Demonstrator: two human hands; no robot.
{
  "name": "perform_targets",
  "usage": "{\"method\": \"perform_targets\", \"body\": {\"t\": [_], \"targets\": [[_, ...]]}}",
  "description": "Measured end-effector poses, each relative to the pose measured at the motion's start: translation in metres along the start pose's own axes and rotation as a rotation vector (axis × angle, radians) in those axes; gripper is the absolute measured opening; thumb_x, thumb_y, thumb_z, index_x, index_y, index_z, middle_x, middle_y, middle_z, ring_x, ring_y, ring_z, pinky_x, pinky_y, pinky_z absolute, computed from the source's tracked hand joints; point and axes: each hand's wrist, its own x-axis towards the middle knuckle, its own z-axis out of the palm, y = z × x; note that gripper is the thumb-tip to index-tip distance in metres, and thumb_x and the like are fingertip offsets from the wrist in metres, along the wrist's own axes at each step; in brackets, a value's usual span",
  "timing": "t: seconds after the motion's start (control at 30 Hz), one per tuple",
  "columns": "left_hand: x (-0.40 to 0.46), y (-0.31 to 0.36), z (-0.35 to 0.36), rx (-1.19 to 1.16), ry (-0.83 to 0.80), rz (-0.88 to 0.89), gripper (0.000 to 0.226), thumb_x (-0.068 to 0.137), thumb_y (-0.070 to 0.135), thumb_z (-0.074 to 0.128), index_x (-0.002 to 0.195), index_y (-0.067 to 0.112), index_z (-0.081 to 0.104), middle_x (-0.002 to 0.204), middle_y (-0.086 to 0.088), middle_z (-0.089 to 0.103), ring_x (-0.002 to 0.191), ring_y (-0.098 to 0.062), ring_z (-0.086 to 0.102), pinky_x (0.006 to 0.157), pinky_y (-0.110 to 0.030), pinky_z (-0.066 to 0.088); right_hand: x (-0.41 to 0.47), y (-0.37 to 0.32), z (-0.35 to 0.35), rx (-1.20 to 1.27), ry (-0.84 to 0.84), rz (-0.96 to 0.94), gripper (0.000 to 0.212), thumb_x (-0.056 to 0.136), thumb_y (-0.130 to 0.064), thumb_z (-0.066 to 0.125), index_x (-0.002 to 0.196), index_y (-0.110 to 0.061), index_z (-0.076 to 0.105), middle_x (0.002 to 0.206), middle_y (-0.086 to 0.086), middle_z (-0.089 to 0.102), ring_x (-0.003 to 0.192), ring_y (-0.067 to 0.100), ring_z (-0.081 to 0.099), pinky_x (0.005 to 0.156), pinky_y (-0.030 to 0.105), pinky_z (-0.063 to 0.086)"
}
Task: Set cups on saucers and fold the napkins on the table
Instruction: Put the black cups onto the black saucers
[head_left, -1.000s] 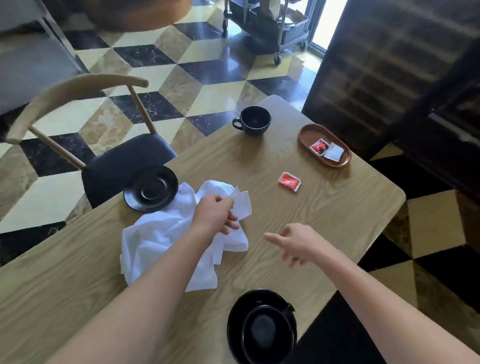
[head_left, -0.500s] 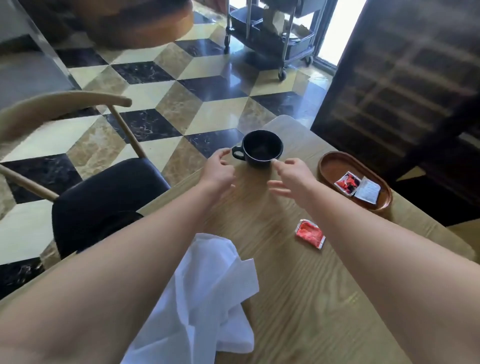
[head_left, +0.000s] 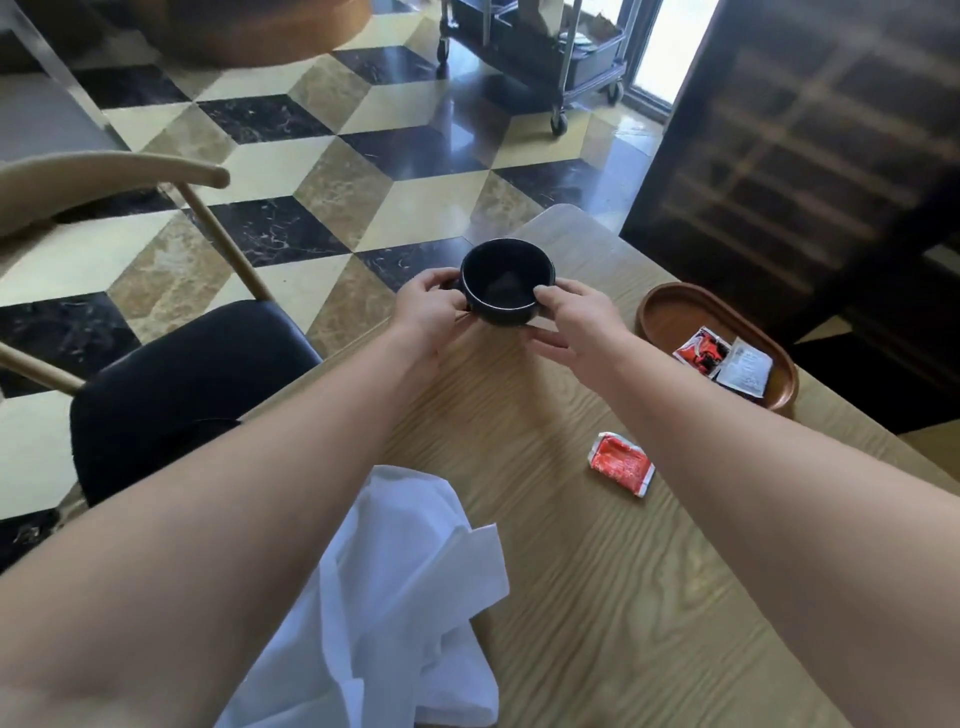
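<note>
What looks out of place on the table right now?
A red sachet lies loose on the table, outside the wooden tray that holds two other packets. The white napkin is crumpled, not folded. Both hands, left hand and right hand, hold the black cup; no saucer is in view.

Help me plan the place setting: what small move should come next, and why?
Probably lift the black ceramic cup toward a saucer: both the left hand and right hand grip it, and no saucer is in view beneath it.
</note>
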Motion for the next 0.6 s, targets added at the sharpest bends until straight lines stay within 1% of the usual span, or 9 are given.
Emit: {"method": "perform_targets", "body": {"t": [0.03, 0.1, 0.13, 0.2, 0.3, 0.4, 0.47, 0.53, 0.6], "targets": [[-0.004, -0.001, -0.006, -0.016, 0.018, -0.005, 0.026, 0.091, -0.01, 0.049, 0.094, 0.011, 0.064, 0.101, -0.017, 0.067, 0.09, -0.03, 0.069, 0.063, -0.026, 0.061, -0.007, 0.0, 0.002, -0.011, -0.008, -0.01, 0.033, 0.101, -0.02, 0.06, 0.133, -0.018, 0.057, 0.13, 0.01, 0.066, 0.105, 0.032, 0.071, 0.092, 0.04, 0.059], [-0.014, -0.001, -0.021, -0.028, 0.045, -0.031, 0.015, 0.094, 0.003, 0.052, 0.096, 0.007, 0.066, 0.101, -0.02, 0.069, 0.093, -0.03, 0.071, 0.069, -0.03, 0.063, -0.021, -0.001, 0.007, -0.033, -0.028, -0.026, 0.036, 0.099, -0.02, 0.062, 0.135, -0.017, 0.059, 0.128, 0.01, 0.067, 0.104, 0.032, 0.071, 0.09, 0.039, 0.06], [-0.019, 0.001, -0.03, -0.033, 0.061, -0.044, 0.013, 0.094, 0.008, 0.055, 0.099, 0.004, 0.067, 0.102, -0.021, 0.07, 0.093, -0.03, 0.072, 0.073, -0.032, 0.063, -0.029, -0.002, 0.013, -0.047, -0.041, -0.03, 0.036, 0.099, -0.019, 0.062, 0.135, -0.018, 0.06, 0.128, 0.01, 0.067, 0.1, 0.03, 0.072, 0.089, 0.038, 0.06], [-0.033, 0.007, -0.051, -0.04, 0.086, -0.041, 0.01, 0.093, 0.013, 0.063, 0.096, 0.005, 0.068, 0.099, -0.02, 0.07, 0.088, -0.029, 0.072, 0.075, -0.034, 0.063, -0.046, -0.003, 0.028, -0.073, -0.068, -0.034, 0.035, 0.099, -0.018, 0.061, 0.134, -0.018, 0.061, 0.128, 0.011, 0.067, 0.092, 0.028, 0.07, 0.088, 0.038, 0.061], [-0.066, 0.02, -0.092, 0.003, 0.123, -0.019, 0.005, 0.09, 0.015, 0.072, 0.09, 0.012, 0.069, 0.092, -0.015, 0.07, 0.081, -0.029, 0.071, 0.074, -0.035, 0.061, -0.072, -0.002, 0.058, -0.122, -0.109, -0.02, 0.034, 0.098, -0.02, 0.061, 0.131, -0.021, 0.064, 0.126, 0.009, 0.068, 0.09, 0.026, 0.07, 0.088, 0.039, 0.061], [-0.105, 0.025, -0.144, 0.112, 0.2, -0.039, 0.011, 0.085, 0.02, 0.079, 0.093, 0.016, 0.072, 0.088, -0.01, 0.073, 0.071, -0.023, 0.07, 0.067, -0.031, 0.058, -0.097, 0.009, 0.091, -0.196, -0.193, 0.006, 0.032, 0.098, -0.02, 0.06, 0.129, -0.022, 0.066, 0.122, 0.007, 0.069, 0.088, 0.027, 0.071, 0.085, 0.038, 0.062], [-0.131, 0.028, -0.177, 0.148, 0.241, -0.071, 0.014, 0.083, 0.023, 0.081, 0.094, 0.018, 0.073, 0.087, -0.006, 0.074, 0.072, -0.02, 0.069, 0.066, -0.029, 0.057, -0.114, 0.021, 0.113, -0.249, -0.27, 0.015, 0.031, 0.098, -0.019, 0.059, 0.128, -0.021, 0.067, 0.119, 0.008, 0.069, 0.09, 0.028, 0.073, 0.084, 0.039, 0.061], [-0.153, 0.027, -0.206, 0.113, 0.286, -0.118, 0.016, 0.082, 0.018, 0.081, 0.095, 0.016, 0.072, 0.087, -0.007, 0.072, 0.075, -0.021, 0.069, 0.069, -0.03, 0.058, -0.129, 0.033, 0.134, -0.305, -0.344, 0.019, 0.027, 0.097, -0.018, 0.058, 0.122, -0.023, 0.068, 0.117, 0.008, 0.072, 0.093, 0.027, 0.075, 0.084, 0.038, 0.062], [-0.17, 0.023, -0.231, 0.066, 0.339, -0.147, 0.019, 0.081, 0.011, 0.081, 0.096, 0.013, 0.07, 0.086, -0.011, 0.07, 0.072, -0.023, 0.067, 0.07, -0.03, 0.058, -0.141, 0.046, 0.154, -0.34, -0.396, 0.016, 0.025, 0.097, -0.017, 0.057, 0.117, -0.025, 0.068, 0.116, 0.006, 0.073, 0.09, 0.023, 0.077, 0.085, 0.038, 0.062]]}}
